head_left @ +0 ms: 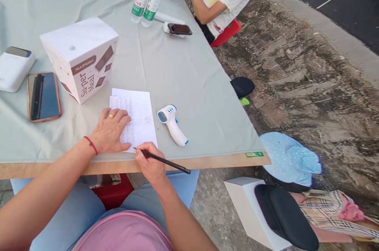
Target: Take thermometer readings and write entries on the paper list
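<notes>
We have the pen [171, 163] in our right hand [152, 164], pinched between thumb and fingers close to the tip, its black body slanting right and near until the tail reaches the table's [213, 160] near edge. The tip is at the near end of the paper [145, 108], which lies on the cloth [207, 116] with the box [79, 61] to its far left and the thermometer [174, 126] just to its right. Our left hand [113, 130] rests palm down on the paper's left side, fingers a little spread, gripping nothing.

We judge the pen light, stiff and probably smooth; a low, gentle pinch should steer it best, since held farther back it would wobble. The paper looks thin and limp, perhaps several sheets, likely to slide or crease. Flat pressure suits it; to lift it, we would take the bare far right corner, clear of the rows of small marks.
</notes>
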`<state>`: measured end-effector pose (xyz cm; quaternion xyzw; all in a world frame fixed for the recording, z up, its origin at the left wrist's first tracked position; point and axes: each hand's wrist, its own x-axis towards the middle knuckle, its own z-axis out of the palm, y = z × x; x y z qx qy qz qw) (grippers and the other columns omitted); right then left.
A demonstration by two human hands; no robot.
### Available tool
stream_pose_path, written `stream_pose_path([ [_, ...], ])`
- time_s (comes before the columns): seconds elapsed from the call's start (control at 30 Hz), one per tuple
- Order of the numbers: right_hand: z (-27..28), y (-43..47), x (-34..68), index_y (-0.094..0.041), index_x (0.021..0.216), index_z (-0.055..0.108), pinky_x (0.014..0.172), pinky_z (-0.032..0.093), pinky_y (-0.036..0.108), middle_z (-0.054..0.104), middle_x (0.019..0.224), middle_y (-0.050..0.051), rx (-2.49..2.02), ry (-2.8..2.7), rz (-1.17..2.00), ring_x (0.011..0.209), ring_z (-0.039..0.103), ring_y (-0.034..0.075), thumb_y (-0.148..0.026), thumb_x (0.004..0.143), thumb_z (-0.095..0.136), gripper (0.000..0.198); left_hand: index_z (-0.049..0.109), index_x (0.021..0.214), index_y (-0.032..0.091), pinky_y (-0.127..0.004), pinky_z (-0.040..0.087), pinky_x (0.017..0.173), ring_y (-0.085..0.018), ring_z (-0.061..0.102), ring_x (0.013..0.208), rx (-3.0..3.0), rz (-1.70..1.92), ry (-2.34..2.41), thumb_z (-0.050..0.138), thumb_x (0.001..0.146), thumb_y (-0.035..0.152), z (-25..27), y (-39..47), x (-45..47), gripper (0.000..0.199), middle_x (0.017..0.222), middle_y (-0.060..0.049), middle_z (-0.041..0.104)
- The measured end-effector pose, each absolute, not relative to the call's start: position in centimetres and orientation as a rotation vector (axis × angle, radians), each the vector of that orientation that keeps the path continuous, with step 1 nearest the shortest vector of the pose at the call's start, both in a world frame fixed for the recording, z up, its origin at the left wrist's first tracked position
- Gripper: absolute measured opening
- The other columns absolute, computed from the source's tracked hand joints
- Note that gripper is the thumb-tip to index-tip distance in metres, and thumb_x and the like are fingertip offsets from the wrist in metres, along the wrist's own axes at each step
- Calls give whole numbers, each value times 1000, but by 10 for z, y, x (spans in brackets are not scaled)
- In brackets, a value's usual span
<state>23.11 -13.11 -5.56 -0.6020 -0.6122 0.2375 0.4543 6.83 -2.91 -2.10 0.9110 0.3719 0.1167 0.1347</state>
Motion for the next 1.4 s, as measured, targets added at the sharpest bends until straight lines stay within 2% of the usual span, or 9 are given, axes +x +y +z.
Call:
stream_pose_path([
  [0.27, -57, -132, 231, -22, 70, 52, 49, 40, 22, 50, 56, -6, -1481, -1496, 573, 49, 46, 10, -21, 81, 53, 11, 54, 117, 11, -54, 25, 105, -35, 47, 115, 2647, 284, 1094, 66, 67, 50, -20, -30, 69, 65, 128, -18, 53],
  [0.87, -56, -132, 232, -22, 69, 51, 49, 40, 22, 50, 56, -6, -1529, -1489, 568, 49, 46, 10, -23, 80, 52, 11, 53, 115, 16, -54, 26, 103, -35, 48, 113, 2632, 321, 1088, 68, 65, 50, -19, -29, 69, 62, 126, -17, 54],
  [1.4, -56, -133, 232, -22, 70, 52, 49, 41, 23, 52, 55, -6, -1552, -1464, 525, 48, 47, 11, -24, 81, 53, 11, 53, 115, 15, -55, 26, 103, -36, 47, 114, 2619, 311, 1077, 69, 64, 49, -18, -29, 69, 63, 126, -18, 54],
])
